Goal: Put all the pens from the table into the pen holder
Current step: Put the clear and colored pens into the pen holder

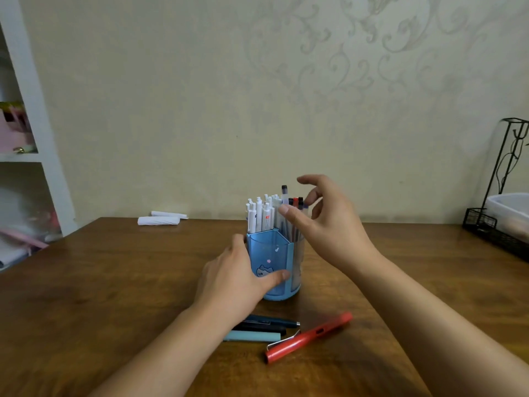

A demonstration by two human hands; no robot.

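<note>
While the left hand (237,277) grips the holder (276,262), right hand (323,222) fingers hang loosely spread, empty, at the pens (286,209) — next, four pens (307,338) below await picking.

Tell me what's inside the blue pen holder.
The pen holder holds many upright pens: white ones at left, black- and red-capped ones at right. The front compartment looks empty. Its left side is hidden by the left hand.
</note>
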